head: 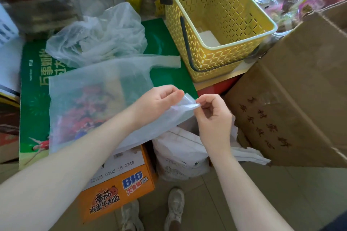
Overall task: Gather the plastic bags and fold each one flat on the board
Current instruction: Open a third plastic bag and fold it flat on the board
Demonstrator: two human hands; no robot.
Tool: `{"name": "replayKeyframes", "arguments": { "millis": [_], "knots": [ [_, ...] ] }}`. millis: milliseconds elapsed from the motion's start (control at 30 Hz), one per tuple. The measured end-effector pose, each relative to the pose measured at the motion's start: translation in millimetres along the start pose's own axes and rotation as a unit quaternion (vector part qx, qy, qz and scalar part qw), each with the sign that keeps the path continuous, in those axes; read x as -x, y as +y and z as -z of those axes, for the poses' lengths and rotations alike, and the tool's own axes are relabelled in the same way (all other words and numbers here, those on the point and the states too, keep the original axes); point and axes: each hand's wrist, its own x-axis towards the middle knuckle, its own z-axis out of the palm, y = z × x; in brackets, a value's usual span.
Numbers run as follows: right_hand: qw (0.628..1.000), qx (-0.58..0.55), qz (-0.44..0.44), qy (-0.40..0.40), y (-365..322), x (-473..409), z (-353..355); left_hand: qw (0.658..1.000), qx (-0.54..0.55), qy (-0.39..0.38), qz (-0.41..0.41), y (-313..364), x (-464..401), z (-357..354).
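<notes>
Green board: flat plastic bag spread over its middle, crumpled bags at far edge. Left hand and right hand each pinch one handle past the board's right edge. Yellow basket sits off the far right corner.

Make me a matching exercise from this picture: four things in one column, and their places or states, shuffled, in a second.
Things:
1. flat translucent plastic bag
2. crumpled translucent plastic bag
3. yellow lattice plastic basket
4. orange printed cardboard box

Places or states:
A. on the floor, under the green printed board's near edge
B. spread on the board, one handle pinched by left hand and right hand
C. bunched at the board's far end
D. right of the board, black handle down

Pairs: 1-B, 2-C, 3-D, 4-A
</notes>
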Motion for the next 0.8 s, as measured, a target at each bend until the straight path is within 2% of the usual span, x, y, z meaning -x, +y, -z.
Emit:
{"name": "replayKeyframes", "arguments": {
  "millis": [100, 233, 367, 433, 533, 600, 633, 700, 733, 800],
  "knots": [
    [1.000, 0.004, 0.021, -0.014, 0.1, 0.9, 2.4, 0.999, 0.015, 0.045, -0.012, 9.4, -6.6, -10.3],
    [0.988, -0.114, -0.045, -0.089, -7.0, 3.9, 12.5, 0.996, 0.027, 0.081, -0.027, 7.0, -7.2, -14.6],
    [0.995, -0.054, -0.031, -0.083, -7.7, 2.2, 14.9, 0.994, -0.011, 0.102, -0.033, 5.9, -5.9, -16.6],
    [0.999, 0.009, 0.035, -0.034, -5.4, 0.2, 14.2, 0.988, -0.051, 0.134, -0.059, 3.9, -6.0, -18.2],
    [0.979, 0.117, 0.162, 0.033, 0.8, 1.9, 9.7, 0.976, -0.087, 0.178, -0.085, -0.3, -4.1, -21.8],
    [0.990, 0.081, 0.115, 0.030, 2.5, 4.5, 7.4, 0.972, -0.105, 0.188, -0.096, -2.2, -2.2, -24.8],
    [0.999, 0.023, 0.041, 0.017, -1.8, 4.4, 6.8, 0.968, -0.118, 0.191, -0.108, -3.4, -1.5, -25.5],
    [0.992, -0.070, -0.102, -0.035, -6.0, 4.0, 6.3, 0.957, -0.160, 0.200, -0.136, -6.2, -0.1, -25.8],
    [0.990, -0.064, -0.115, -0.045, -7.5, 3.2, 7.2, 0.950, -0.186, 0.202, -0.150, -8.4, 0.5, -26.3],
    [0.995, -0.014, -0.085, -0.054, -9.2, -0.2, 8.7, 0.937, -0.230, 0.204, -0.165, -11.5, 2.1, -27.0]
  ]
}}
